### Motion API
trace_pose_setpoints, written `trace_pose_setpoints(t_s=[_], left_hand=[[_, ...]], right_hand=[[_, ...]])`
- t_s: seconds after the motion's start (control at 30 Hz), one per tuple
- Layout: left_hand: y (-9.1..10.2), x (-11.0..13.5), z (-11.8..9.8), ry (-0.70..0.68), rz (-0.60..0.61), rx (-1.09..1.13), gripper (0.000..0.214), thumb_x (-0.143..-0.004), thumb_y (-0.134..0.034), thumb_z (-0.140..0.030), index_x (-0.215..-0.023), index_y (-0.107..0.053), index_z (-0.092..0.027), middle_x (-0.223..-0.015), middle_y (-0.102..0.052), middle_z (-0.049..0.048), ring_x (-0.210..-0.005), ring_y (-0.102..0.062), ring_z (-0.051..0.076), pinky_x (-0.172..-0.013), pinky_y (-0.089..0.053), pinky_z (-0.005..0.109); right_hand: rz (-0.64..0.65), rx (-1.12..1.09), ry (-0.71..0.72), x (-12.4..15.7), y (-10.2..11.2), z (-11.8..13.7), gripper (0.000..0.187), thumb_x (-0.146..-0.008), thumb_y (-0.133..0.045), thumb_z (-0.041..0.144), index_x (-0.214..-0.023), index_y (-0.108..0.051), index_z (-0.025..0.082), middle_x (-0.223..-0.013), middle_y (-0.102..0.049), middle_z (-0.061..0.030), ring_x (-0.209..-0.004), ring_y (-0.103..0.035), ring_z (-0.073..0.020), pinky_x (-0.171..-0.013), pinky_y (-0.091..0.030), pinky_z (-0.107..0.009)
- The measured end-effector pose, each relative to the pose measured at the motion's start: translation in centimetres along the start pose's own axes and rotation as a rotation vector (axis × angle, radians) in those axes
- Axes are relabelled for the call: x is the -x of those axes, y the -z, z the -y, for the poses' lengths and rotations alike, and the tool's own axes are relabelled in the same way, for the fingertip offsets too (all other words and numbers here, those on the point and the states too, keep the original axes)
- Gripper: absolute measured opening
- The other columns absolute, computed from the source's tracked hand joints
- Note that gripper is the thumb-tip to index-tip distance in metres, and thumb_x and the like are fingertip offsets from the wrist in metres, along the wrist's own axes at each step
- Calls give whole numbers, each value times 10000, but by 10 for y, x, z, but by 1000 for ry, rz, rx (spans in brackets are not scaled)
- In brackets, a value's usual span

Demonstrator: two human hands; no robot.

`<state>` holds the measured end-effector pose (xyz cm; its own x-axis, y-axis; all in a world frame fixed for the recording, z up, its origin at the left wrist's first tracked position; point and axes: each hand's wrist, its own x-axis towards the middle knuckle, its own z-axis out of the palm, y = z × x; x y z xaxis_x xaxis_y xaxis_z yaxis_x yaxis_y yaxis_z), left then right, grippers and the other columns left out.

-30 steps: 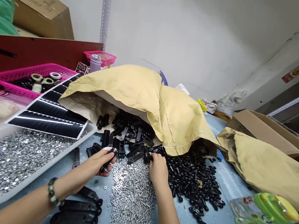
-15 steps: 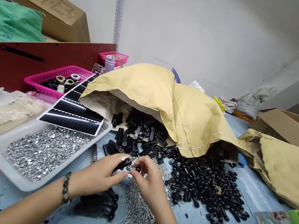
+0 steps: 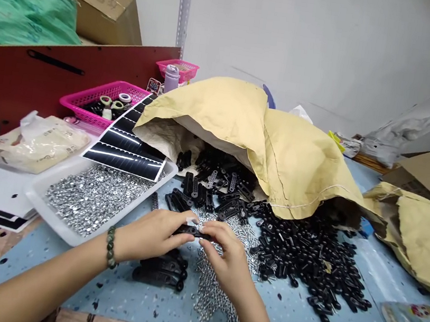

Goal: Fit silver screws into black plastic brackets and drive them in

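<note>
Head view: our left grip and right grip are both clamped on a black part, held between them over the worktop; screws lie below; a tray stands left; beyond our hands slumps a yellow bag.

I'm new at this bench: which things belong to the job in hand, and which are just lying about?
Apparently in the job: black part between left hand and right hand; loose screws; heaped black pieces; small metal pieces in white tray.

Apparently lying about: scissors; purple bottle; clear bottle; green bag.
</note>
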<state>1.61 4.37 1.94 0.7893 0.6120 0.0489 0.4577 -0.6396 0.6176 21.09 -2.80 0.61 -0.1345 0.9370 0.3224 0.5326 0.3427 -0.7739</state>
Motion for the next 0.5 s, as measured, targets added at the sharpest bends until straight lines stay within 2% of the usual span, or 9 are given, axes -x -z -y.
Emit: trace_pose_setpoints(t_s=[0.07, 0.17, 0.27, 0.37, 0.5], left_hand=[[-2, 0, 0, 2, 20, 22, 225, -934, -492, -340, -1106, -557, -210, -942, -654, 45, -854, -618, 222, -747, -466, 344], [-3, -1, 1, -96, 34, 102, 205, -953, -454, -274, -1120, -560, -222, -1050, -611, 58, -981, -570, 213, -871, -448, 369], [-3, -4, 3, -140, 60, 164, 227, -960, -440, -236, -1146, -569, -246, -1110, -578, 43, -1015, -555, 185, -914, -433, 337], [-8, -10, 7, -111, 134, 37, 212, -939, -482, -210, -1103, -613, -240, -1081, -581, 33, -983, -555, 179, -880, -429, 305], [-18, -16, 14, -77, 179, -128, 184, -930, -498, -206, -1004, -664, -236, -996, -604, 36, -968, -513, 222, -873, -367, 360]], right_hand=[[-26, 21, 13, 8, -1, -5, 166, -880, -552, 151, -995, -632, 240, -995, -623, -40, -942, -601, -172, -818, -484, -297], [-91, 72, 30, 19, -3, -9, 165, -891, -527, 122, -986, -610, 229, -949, -621, -38, -901, -599, -167, -789, -481, -290], [-136, 127, 33, 28, -8, -10, 146, -888, -527, 108, -963, -587, 218, -930, -618, -38, -884, -586, -170, -776, -471, -292], [-116, 270, 1, 34, -19, -15, 123, -865, -550, 105, -926, -585, 206, -869, -615, -39, -836, -555, -199, -734, -447, -325], [-86, 451, -28, 41, -36, -24, 90, -836, -574, 106, -825, -589, 194, -772, -599, -37, -764, -511, -216, -696, -403, -345]])
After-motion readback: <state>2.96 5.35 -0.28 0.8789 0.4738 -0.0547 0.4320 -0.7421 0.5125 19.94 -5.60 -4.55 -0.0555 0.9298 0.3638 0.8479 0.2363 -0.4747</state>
